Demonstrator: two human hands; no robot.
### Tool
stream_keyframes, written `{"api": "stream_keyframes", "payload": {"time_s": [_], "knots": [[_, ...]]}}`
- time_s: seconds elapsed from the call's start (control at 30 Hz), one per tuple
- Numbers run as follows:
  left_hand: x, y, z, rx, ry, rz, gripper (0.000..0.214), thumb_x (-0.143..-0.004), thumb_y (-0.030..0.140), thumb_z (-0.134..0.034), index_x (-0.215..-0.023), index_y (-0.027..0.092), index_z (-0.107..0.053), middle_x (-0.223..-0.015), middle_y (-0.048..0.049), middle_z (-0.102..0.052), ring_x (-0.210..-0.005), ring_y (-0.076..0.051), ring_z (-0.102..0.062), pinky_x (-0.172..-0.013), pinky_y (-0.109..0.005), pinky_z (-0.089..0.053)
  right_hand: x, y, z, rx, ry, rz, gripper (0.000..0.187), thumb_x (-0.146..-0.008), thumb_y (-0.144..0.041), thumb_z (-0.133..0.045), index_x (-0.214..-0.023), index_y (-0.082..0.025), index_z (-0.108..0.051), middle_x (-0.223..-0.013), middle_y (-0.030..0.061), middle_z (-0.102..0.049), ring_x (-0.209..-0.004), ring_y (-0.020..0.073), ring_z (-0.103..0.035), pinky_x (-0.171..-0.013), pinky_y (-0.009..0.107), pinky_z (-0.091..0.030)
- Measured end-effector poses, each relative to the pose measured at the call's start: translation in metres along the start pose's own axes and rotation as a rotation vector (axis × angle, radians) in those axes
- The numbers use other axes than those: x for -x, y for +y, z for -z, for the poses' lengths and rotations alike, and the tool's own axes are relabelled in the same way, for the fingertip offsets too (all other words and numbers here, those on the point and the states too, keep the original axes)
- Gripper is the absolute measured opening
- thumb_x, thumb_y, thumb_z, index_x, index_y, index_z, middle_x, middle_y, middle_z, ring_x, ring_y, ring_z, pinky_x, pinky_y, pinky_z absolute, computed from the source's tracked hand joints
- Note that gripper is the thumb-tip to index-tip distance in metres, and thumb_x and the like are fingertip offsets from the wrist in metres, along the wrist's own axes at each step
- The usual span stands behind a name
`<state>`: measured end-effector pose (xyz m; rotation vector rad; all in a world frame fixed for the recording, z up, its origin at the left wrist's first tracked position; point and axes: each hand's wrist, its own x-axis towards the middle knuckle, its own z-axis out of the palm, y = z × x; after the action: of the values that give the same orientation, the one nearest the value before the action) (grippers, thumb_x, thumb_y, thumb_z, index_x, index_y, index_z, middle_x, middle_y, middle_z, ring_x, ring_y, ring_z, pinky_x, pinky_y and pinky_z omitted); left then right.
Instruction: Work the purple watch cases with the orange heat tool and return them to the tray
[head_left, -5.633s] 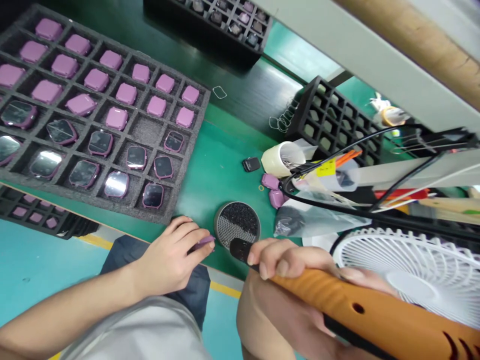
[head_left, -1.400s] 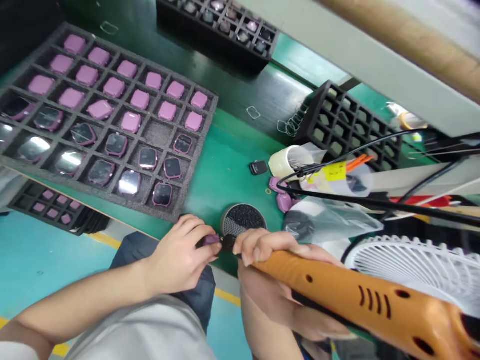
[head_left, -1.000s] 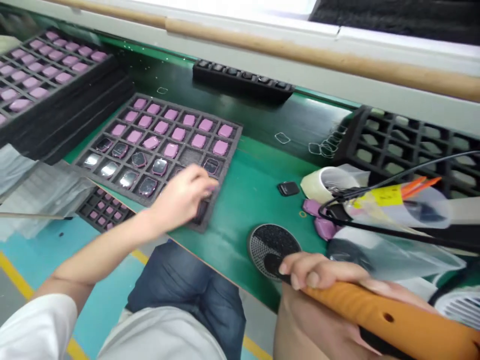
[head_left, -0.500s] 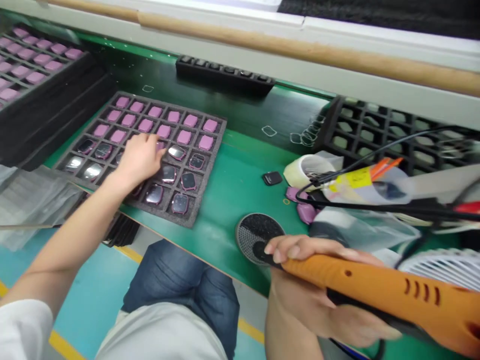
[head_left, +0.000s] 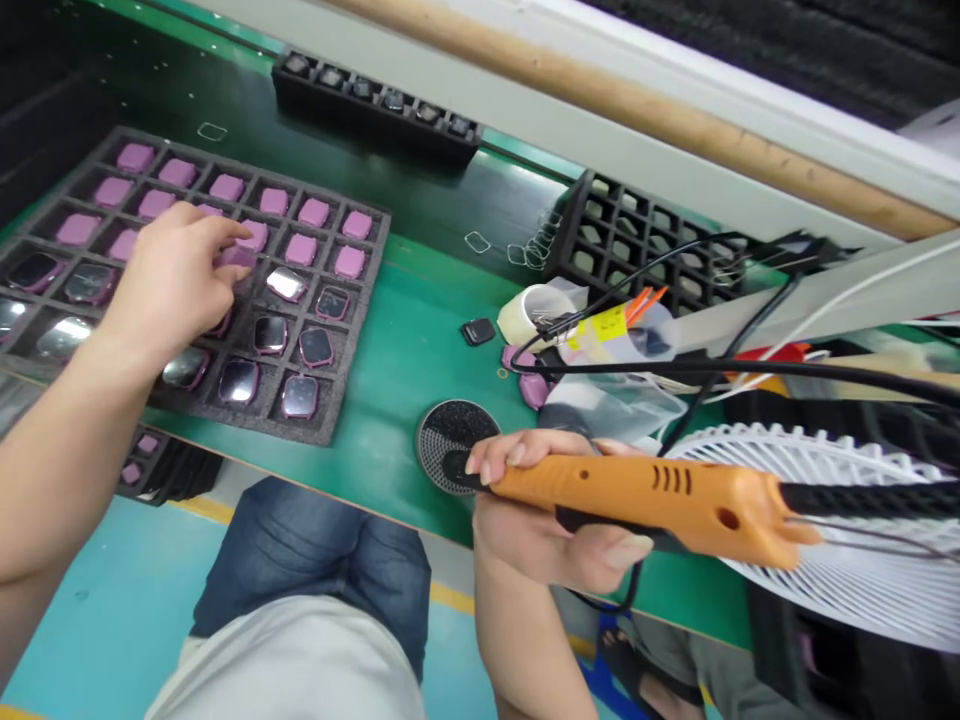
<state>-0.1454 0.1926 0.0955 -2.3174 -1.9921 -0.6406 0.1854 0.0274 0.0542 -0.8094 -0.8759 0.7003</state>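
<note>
The left hand (head_left: 174,280) reaches far left over the foam tray (head_left: 352,330), fingertips pinched on one pink watch case (head_left: 237,256). The right hand (head_left: 551,510), near and right, wraps its fingers round one orange tool (head_left: 660,495), its tip over one round dish (head_left: 450,445).

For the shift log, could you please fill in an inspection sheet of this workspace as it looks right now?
Surface: green bench mat with a black strip behind it.
Job's things: grey foam tray of pink watch cases, some face up, some face down; orange electric screwdriver; round screw dish.
Clutter: tape roll, plastic bags, loose pink cases, empty black grid tray, white fan.
Hands: left hand pinches a pink case over the tray; right hand grips the screwdriver.
Cables: black cable across the right side.
Surroundings: grey rail with wooden bar; teal floor.
</note>
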Motion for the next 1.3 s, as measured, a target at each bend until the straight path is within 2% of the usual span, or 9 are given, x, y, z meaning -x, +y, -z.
{"api": "stream_keyframes", "payload": {"time_s": [0.07,0.13,0.23,0.3,0.37,0.6,0.8,0.97,1.3], "knots": [[0.027,0.028,0.008,0.1,0.063,-0.054,0.041,-0.11,0.05,-0.061,-0.129,0.016,-0.077,-0.122,-0.0028,-0.069,-0.113,-0.023,-0.072,-0.11,-0.048,-0.059,0.0,0.0,-0.002,0.0,-0.011,-0.013,0.05,-0.095,-0.072,-0.063,-0.128,-0.035,-0.064,-0.086,-0.0041,-0.069,-0.055,0.0157,-0.061,-0.049,0.034,-0.054],[0.064,0.061,0.008,0.278,0.013,-0.213,0.02,-0.111,0.029,-0.062,-0.122,0.023,-0.077,-0.122,-0.0012,-0.075,-0.121,-0.024,-0.072,-0.112,-0.043,-0.06,0.0,0.0,-0.004,0.003,-0.017,-0.018,0.051,-0.096,-0.074,-0.061,-0.129,-0.036,-0.064,-0.086,-0.0046,-0.069,-0.055,0.0154,-0.061,-0.05,0.034,-0.054],[0.123,0.105,-0.01,0.564,-0.197,-0.396,0.03,-0.109,0.009,-0.055,-0.129,0.023,-0.071,-0.129,-0.0047,-0.075,-0.114,-0.018,-0.075,-0.104,-0.032,-0.065,-0.001,0.001,-0.005,0.019,-0.029,-0.025,0.05,-0.096,-0.074,-0.059,-0.129,-0.037,-0.065,-0.085,-0.0053,-0.068,-0.055,0.0151,-0.061,-0.049,0.033,-0.054],[0.152,0.124,-0.028,0.635,-0.324,-0.421,0.037,-0.105,0.003,-0.052,-0.133,0.02,-0.068,-0.13,-0.0076,-0.074,-0.111,-0.019,-0.076,-0.099,-0.033,-0.068,-0.001,0.002,-0.006,0.029,-0.038,-0.029,0.049,-0.095,-0.074,-0.06,-0.128,-0.038,-0.066,-0.085,-0.0055,-0.068,-0.055,0.0151,-0.061,-0.048,0.033,-0.054],[0.17,0.135,-0.044,0.614,-0.322,-0.425,0.04,-0.103,-0.001,-0.051,-0.134,0.018,-0.067,-0.131,-0.0099,-0.075,-0.113,-0.022,-0.076,-0.099,-0.038,-0.069,-0.001,0.002,-0.005,0.035,-0.044,-0.032,0.05,-0.095,-0.075,-0.061,-0.128,-0.038,-0.066,-0.085,-0.0056,-0.068,-0.055,0.0152,-0.061,-0.048,0.033,-0.054],[0.188,0.147,-0.059,0.468,-0.2,-0.365,0.028,-0.105,0.012,-0.063,-0.133,0.012,-0.069,-0.139,-0.0193,-0.07,-0.126,-0.034,-0.068,-0.106,-0.054,-0.065,0.001,0.003,-0.006,0.036,-0.061,-0.032,0.052,-0.095,-0.075,-0.063,-0.13,-0.037,-0.065,-0.087,-0.0049,-0.069,-0.057,0.0152,-0.061,-0.051,0.033,-0.054],[0.204,0.147,-0.063,0.535,-0.158,-0.474,0.034,-0.103,0.003,-0.057,-0.132,0.013,-0.071,-0.131,-0.0163,-0.073,-0.118,-0.03,-0.067,-0.098,-0.049,-0.063,0.002,-0.019,-0.01,0.013,-0.084,-0.038,0.048,-0.097,-0.071,-0.063,-0.13,-0.036,-0.068,-0.089,-0.0031,-0.068,-0.063,0.0178,-0.063,-0.056,0.038,-0.056],[0.206,0.145,-0.069,0.583,-0.133,-0.469,0.03,-0.103,0.008,-0.065,-0.131,0.016,-0.073,-0.133,-0.0151,-0.073,-0.118,-0.03,-0.065,-0.098,-0.048,-0.06,0.007,-0.037,-0.017,0.053,-0.099,-0.123,0.051,-0.098,-0.074,-0.061,-0.133,-0.038,-0.07,-0.089,-0.0033,-0.067,-0.065,0.0184,-0.061,-0.058,0.039,-0.056],[0.204,0.145,-0.073,0.645,-0.125,-0.46,0.023,-0.105,0.012,-0.065,-0.126,0.015,-0.074,-0.128,-0.0139,-0.074,-0.114,-0.028,-0.063,-0.095,-0.046,-0.056,0.017,-0.029,-0.019,0.047,-0.12,-0.144,0.051,-0.096,-0.076,-0.061,-0.131,-0.04,-0.072,-0.087,-0.0034,-0.067,-0.062,0.0192,-0.058,-0.054,0.041,-0.053]]}}
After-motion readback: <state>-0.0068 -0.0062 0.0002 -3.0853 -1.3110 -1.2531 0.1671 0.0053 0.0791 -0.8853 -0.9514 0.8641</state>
